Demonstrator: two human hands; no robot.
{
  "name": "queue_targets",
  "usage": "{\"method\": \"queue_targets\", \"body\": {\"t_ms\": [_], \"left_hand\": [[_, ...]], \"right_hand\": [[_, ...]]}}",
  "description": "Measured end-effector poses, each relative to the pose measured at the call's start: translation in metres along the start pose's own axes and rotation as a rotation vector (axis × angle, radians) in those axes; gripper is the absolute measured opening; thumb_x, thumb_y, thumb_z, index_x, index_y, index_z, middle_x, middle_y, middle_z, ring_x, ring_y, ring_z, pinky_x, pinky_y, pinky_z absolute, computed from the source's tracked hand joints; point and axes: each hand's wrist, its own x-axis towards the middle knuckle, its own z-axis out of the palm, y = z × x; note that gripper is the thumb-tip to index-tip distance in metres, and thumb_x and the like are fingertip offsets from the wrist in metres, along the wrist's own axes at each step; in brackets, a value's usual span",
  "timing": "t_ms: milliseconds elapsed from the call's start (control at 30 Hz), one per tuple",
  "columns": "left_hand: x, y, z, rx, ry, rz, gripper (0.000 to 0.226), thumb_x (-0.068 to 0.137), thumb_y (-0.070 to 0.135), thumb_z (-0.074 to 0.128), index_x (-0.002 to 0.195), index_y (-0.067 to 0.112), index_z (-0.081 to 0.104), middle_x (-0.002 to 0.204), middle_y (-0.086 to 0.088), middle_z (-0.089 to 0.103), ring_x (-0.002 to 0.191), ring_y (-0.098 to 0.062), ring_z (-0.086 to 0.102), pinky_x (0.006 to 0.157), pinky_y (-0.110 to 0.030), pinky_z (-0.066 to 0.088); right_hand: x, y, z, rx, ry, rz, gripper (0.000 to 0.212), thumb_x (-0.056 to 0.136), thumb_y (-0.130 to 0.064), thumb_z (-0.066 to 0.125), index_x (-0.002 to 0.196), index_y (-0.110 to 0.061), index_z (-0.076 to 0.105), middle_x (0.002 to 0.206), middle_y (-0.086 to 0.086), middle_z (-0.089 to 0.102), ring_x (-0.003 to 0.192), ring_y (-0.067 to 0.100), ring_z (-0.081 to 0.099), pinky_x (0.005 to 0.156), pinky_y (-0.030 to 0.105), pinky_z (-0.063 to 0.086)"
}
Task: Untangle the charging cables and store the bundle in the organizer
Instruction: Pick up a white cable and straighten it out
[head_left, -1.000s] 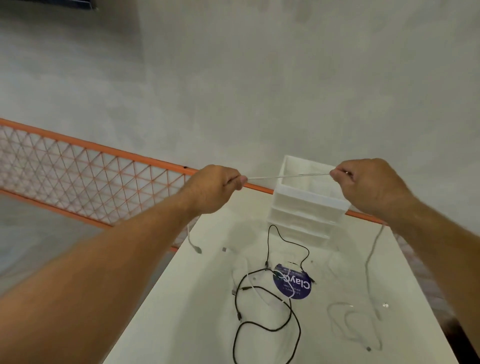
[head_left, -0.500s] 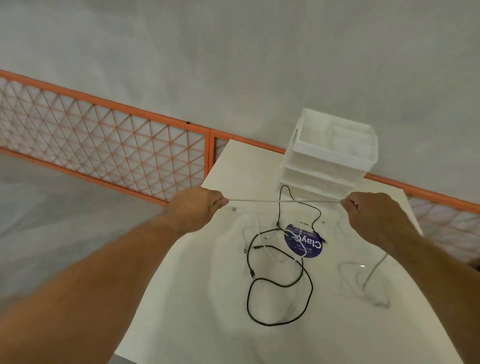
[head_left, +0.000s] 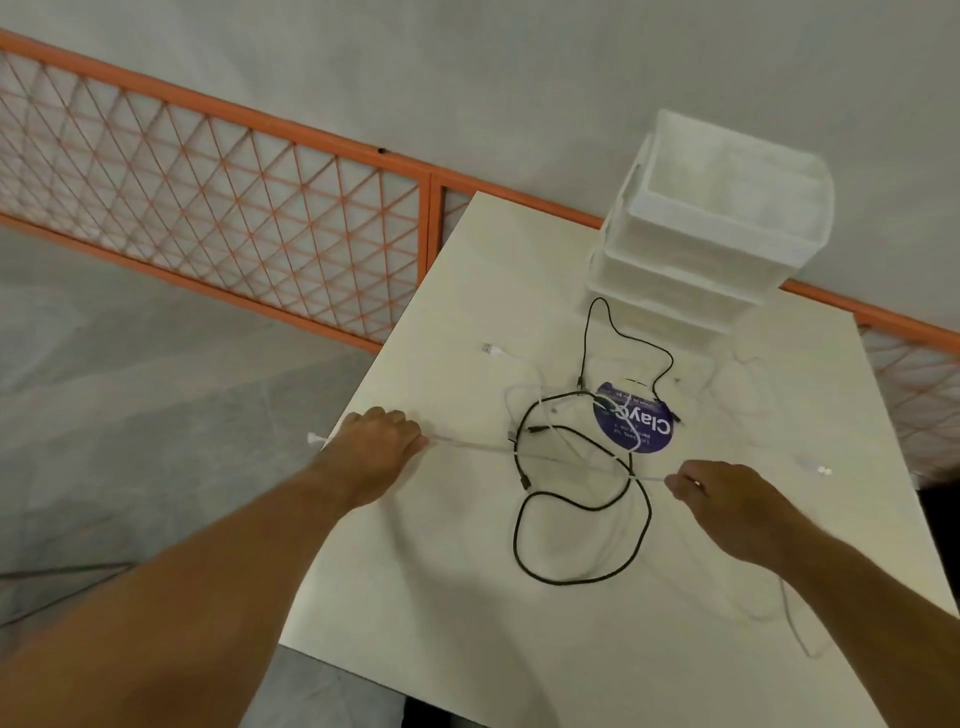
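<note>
A matte, cream-white rectangular desk (head_left: 467, 597) is seen from above. A thin white charging cable (head_left: 467, 443) is stretched taut into a straight line between two bare hands. Its long axis runs from the desk's left edge towards the right edge, slanting slightly towards the near edge on the right.

The cable is gripped by the left hand (head_left: 374, 441) at the desk's left edge, with the fingers curled closed round it. A short white end is seen sticking out past the knuckles, beyond the edge. The other end of the taut stretch is pinched by the right hand (head_left: 727, 499), whose fingers are curled, near the middle of the desk's right half.

Under and around the taut line, a thin glossy black cable (head_left: 582, 519) is laid in loose oval loops at the desk's centre. It is tangled there with further faint white cables. A round purple sticker (head_left: 636, 423) with white lettering is partly covered by the tangle.

A boxy organizer (head_left: 717, 223) of frosted white plastic, with stacked tiers, rounded corners and an open top, is placed at the far edge. An orange metal fence (head_left: 208, 208) with diamond mesh is seen beyond the desk.
</note>
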Motion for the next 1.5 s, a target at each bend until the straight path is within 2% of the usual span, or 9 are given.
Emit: {"method": "queue_targets", "body": {"t_ms": [133,267,467,667,900,1033,1167,1367,1500], "left_hand": [[-0.001,0.007,0.007,0.021,0.038,0.018,0.037,0.104,0.036,0.028,0.108,0.023,0.062,0.106,0.001,0.057,0.1,-0.022,0.05,0.083,-0.035,0.036],[-0.003,0.015,0.013,-0.028,0.025,0.031,0.034,0.103,0.031,0.032,0.115,0.026,0.063,0.11,0.001,0.057,0.103,-0.022,0.051,0.085,-0.035,0.037],[-0.005,0.038,0.006,-0.032,-0.004,0.081,0.033,0.101,0.034,0.034,0.113,0.025,0.063,0.111,0.002,0.058,0.102,-0.02,0.051,0.085,-0.033,0.038],[-0.003,0.079,0.006,0.105,-0.052,0.177,0.036,0.102,0.039,0.031,0.109,0.024,0.064,0.114,0.0,0.057,0.103,-0.021,0.052,0.077,-0.031,0.034],[-0.001,0.141,0.008,-0.069,0.064,0.303,0.059,0.091,0.057,0.024,0.1,0.02,0.07,0.098,-0.002,0.062,0.088,-0.023,0.058,0.074,-0.033,0.045],[0.003,0.195,0.008,-0.151,0.06,0.397,0.035,0.1,0.044,0.04,0.117,0.025,0.064,0.106,0.001,0.059,0.094,-0.021,0.059,0.072,-0.034,0.047],[0.008,0.23,0.01,-0.049,0.052,0.44,0.03,0.103,0.034,0.036,0.111,0.021,0.063,0.108,0.001,0.058,0.093,-0.023,0.061,0.067,-0.03,0.038],[0.012,0.237,0.016,0.084,-0.073,0.425,0.022,0.094,0.009,0.044,0.112,0.012,0.055,0.113,-0.005,0.053,0.095,-0.027,0.061,0.066,-0.032,0.04],[0.01,0.248,0.022,-0.038,-0.006,0.497,0.033,0.097,0.042,0.043,0.111,0.018,0.061,0.106,0.0,0.059,0.09,-0.02,0.06,0.067,-0.032,0.045]], "right_hand": [[0.0,0.007,0.006,-0.051,-0.046,0.031,0.032,0.101,-0.031,0.043,0.084,-0.01,0.06,0.074,-0.001,0.059,0.076,0.021,0.057,0.067,0.034,0.042],[-0.002,0.015,0.015,-0.047,-0.135,0.05,0.02,0.1,-0.03,0.043,0.088,-0.024,0.058,0.079,-0.004,0.061,0.073,0.014,0.057,0.059,0.025,0.04],[-0.01,0.031,0.02,-0.049,-0.186,0.037,0.013,0.094,-0.032,0.051,0.086,-0.03,0.062,0.084,-0.007,0.063,0.076,0.012,0.062,0.069,0.029,0.052],[-0.019,0.053,0.031,-0.054,-0.236,-0.038,0.007,0.091,-0.035,0.06,0.084,-0.033,0.061,0.089,-0.011,0.06,0.076,0.005,0.058,0.062,0.02,0.041],[-0.031,0.064,0.047,-0.008,-0.123,-0.109,0.012,0.091,-0.037,0.055,0.085,-0.03,0.063,0.081,-0.01,0.063,0.077,0.011,0.06,0.072,0.028,0.05],[-0.035,0.065,0.055,-0.002,-0.037,-0.169,0.014,0.097,-0.035,0.047,0.095,-0.027,0.058,0.087,-0.009,0.057,0.084,0.016,0.057,0.075,0.031,0.046],[-0.04,0.066,0.059,0.008,0.048,-0.228,0.017,0.099,-0.035,0.043,0.101,-0.024,0.056,0.095,-0.004,0.057,0.089,0.021,0.057,0.077,0.034,0.044],[-0.053,0.097,0.059,-0.061,-0.036,-0.206,0.023,0.101,-0.034,0.037,0.1,-0.018,0.054,0.09,-0.003,0.052,0.086,0.023,0.058,0.072,0.033,0.044],[-0.058,0.115,0.051,-0.035,-0.024,-0.195,0.023,0.101,-0.036,0.038,0.1,-0.02,0.055,0.095,-0.001,0.055,0.09,0.026,0.057,0.076,0.036,0.043]]}}
